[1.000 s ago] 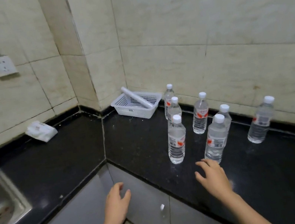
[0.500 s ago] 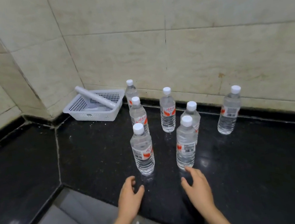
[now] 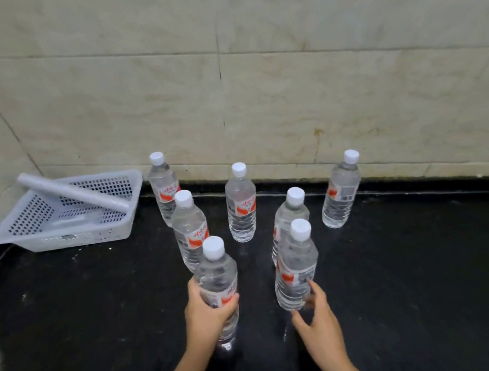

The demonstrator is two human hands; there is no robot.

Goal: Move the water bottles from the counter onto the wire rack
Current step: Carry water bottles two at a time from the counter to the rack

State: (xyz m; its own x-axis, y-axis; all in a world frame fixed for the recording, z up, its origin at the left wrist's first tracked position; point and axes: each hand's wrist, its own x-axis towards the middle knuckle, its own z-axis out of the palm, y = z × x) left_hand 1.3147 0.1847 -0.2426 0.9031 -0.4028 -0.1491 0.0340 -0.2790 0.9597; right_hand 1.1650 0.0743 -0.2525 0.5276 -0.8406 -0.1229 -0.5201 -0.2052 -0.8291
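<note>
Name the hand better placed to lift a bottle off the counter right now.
Left. The left hand is wrapped round the front-left bottle at its label, ready to lift. The right hand only touches the front-right bottle low on its side, thumb apart, so it probably needs to close first.

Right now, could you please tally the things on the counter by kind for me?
Water bottles: 7
White basket: 1
White tube lying across the basket: 1
Total: 9
</note>
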